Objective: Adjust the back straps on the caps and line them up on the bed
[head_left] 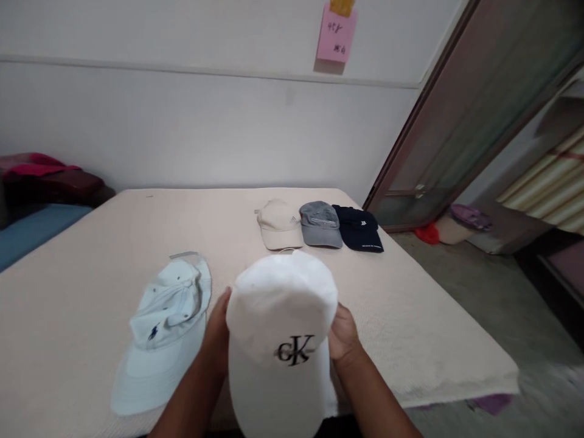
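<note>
Bedding in a pale cream cover, the mattress (410, 340), fills the middle and lower frame, running back to the white wall (182, 121). Low in the centre, a white cap (280, 340) with a dark logo on its front is held up above the mattress edge, brim toward the camera. The left hand (218, 337) grasps its left side and the right hand (343, 336) grasps its right side, fingers mostly hidden behind the crown. Just left of it a light blue cap (164, 331) lies flat on the mattress. Further back, right of centre, three caps sit in a touching row: beige cap (278, 225), grey cap (320, 225), navy cap (360, 230). A pink note (336, 33) hangs on the wall at upper centre.
</note>
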The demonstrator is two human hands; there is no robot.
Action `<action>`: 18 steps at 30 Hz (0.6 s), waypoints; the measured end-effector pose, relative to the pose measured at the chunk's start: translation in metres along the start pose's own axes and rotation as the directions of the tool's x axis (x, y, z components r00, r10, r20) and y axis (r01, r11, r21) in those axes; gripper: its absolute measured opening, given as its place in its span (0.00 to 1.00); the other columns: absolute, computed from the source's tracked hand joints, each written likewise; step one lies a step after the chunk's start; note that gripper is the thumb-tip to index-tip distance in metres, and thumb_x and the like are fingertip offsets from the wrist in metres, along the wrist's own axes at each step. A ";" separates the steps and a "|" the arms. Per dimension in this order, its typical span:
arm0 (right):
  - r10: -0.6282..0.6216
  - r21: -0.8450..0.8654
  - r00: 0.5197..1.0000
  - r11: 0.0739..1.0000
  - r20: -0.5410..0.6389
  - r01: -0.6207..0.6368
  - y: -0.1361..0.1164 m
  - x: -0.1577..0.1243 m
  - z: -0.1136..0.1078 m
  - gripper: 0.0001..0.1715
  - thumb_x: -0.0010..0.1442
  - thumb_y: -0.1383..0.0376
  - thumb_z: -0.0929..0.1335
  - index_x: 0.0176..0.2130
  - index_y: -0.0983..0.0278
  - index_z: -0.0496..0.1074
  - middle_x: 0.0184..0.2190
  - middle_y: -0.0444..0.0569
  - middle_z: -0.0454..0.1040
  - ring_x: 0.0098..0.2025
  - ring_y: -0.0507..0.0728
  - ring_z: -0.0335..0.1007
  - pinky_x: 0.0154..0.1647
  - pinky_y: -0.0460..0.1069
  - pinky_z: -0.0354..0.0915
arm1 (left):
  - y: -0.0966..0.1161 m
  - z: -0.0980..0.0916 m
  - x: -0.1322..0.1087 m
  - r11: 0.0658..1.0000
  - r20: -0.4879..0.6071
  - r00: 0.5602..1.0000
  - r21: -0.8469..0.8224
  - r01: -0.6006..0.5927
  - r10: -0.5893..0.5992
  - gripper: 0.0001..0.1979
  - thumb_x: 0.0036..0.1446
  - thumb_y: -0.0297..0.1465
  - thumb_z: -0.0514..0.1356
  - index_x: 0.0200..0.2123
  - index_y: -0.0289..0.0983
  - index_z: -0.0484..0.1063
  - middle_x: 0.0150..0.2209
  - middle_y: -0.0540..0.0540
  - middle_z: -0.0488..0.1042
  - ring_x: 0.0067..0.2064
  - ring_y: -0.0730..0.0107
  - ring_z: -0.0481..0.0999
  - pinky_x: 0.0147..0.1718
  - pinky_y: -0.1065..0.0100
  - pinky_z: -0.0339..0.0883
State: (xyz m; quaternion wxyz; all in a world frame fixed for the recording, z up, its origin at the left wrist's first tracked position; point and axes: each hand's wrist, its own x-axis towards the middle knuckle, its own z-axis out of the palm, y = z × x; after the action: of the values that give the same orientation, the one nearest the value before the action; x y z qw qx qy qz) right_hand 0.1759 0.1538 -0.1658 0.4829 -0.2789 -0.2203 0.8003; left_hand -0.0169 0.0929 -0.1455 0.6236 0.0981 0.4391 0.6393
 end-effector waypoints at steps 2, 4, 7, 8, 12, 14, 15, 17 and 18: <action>0.037 -0.006 0.999 0.999 0.039 -0.037 0.006 -0.004 0.000 0.17 0.45 0.69 0.71 0.39 0.62 0.73 0.31 0.49 0.78 0.33 0.58 0.75 0.32 0.51 0.71 | 0.010 -0.001 0.007 0.995 0.040 0.995 -0.044 0.093 -0.091 0.15 0.55 0.40 0.58 0.36 0.34 0.76 0.23 0.43 0.76 0.32 0.56 0.78 0.29 0.61 0.72; 0.083 -0.032 0.993 0.996 0.088 -0.080 0.009 -0.007 -0.003 0.18 0.46 0.70 0.71 0.40 0.63 0.74 0.33 0.49 0.78 0.33 0.56 0.75 0.34 0.49 0.70 | 0.016 -0.005 0.011 0.975 0.056 0.978 -0.088 0.205 -0.200 0.16 0.56 0.39 0.57 0.38 0.32 0.75 0.23 0.41 0.77 0.31 0.54 0.79 0.30 0.59 0.73; 0.227 -0.135 0.954 0.970 0.197 -0.202 0.001 -0.012 -0.016 0.17 0.44 0.72 0.72 0.38 0.68 0.75 0.34 0.52 0.78 0.34 0.55 0.75 0.36 0.47 0.68 | 0.016 -0.011 0.015 0.979 0.033 0.982 -0.068 0.190 -0.188 0.12 0.49 0.25 0.61 0.39 0.32 0.74 0.24 0.43 0.78 0.29 0.56 0.79 0.31 0.60 0.73; 0.267 -0.165 0.934 0.958 0.238 -0.232 -0.004 -0.013 -0.021 0.17 0.44 0.72 0.72 0.38 0.69 0.75 0.34 0.52 0.78 0.34 0.55 0.75 0.36 0.47 0.68 | 0.016 -0.011 0.015 0.989 0.046 0.988 -0.031 0.148 -0.146 0.15 0.46 0.22 0.61 0.40 0.33 0.74 0.26 0.43 0.79 0.29 0.57 0.79 0.31 0.60 0.73; 0.261 -0.150 0.906 0.963 0.332 -0.223 -0.024 -0.013 -0.035 0.23 0.47 0.63 0.73 0.44 0.68 0.74 0.38 0.54 0.77 0.37 0.56 0.73 0.40 0.49 0.66 | 0.010 -0.009 0.013 0.982 0.211 0.969 0.164 0.098 -0.132 0.20 0.40 0.18 0.61 0.39 0.36 0.76 0.28 0.47 0.79 0.28 0.62 0.77 0.27 0.67 0.69; 0.197 -0.121 0.929 0.979 0.314 -0.166 -0.030 -0.010 -0.037 0.21 0.51 0.59 0.72 0.44 0.68 0.74 0.37 0.52 0.76 0.37 0.55 0.72 0.40 0.48 0.66 | 0.004 -0.006 0.010 0.945 0.252 0.947 0.304 0.119 -0.200 0.15 0.41 0.18 0.59 0.34 0.36 0.77 0.26 0.48 0.78 0.25 0.66 0.75 0.23 0.71 0.65; 0.170 -0.120 0.940 0.983 0.295 -0.140 -0.031 -0.008 -0.037 0.19 0.52 0.59 0.71 0.42 0.67 0.74 0.36 0.51 0.76 0.37 0.54 0.72 0.40 0.47 0.65 | 0.001 -0.004 0.008 0.921 0.258 0.938 0.368 0.126 -0.231 0.13 0.41 0.19 0.58 0.31 0.36 0.77 0.25 0.49 0.78 0.24 0.67 0.74 0.22 0.72 0.64; 0.157 -0.145 0.951 0.982 0.266 -0.122 -0.030 -0.006 -0.036 0.14 0.54 0.64 0.71 0.41 0.67 0.74 0.34 0.49 0.75 0.35 0.52 0.71 0.38 0.45 0.64 | -0.005 0.001 0.005 0.884 0.270 0.923 0.449 0.130 -0.273 0.09 0.44 0.22 0.59 0.29 0.36 0.77 0.26 0.49 0.78 0.26 0.67 0.74 0.24 0.71 0.64; 0.166 -0.166 0.952 0.978 0.257 -0.126 -0.028 -0.005 -0.036 0.12 0.54 0.67 0.70 0.41 0.67 0.74 0.32 0.49 0.74 0.34 0.51 0.70 0.37 0.44 0.63 | -0.008 0.004 0.003 0.876 0.284 0.915 0.464 0.130 -0.286 0.08 0.47 0.25 0.59 0.30 0.37 0.77 0.27 0.48 0.78 0.28 0.65 0.74 0.26 0.70 0.65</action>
State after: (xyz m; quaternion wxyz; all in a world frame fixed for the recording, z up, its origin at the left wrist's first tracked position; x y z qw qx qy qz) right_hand 0.2197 0.1647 -0.1735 0.3660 -0.2181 -0.3211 0.8458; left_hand -0.0091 0.0961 -0.1502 0.7187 0.2966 0.4630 0.4256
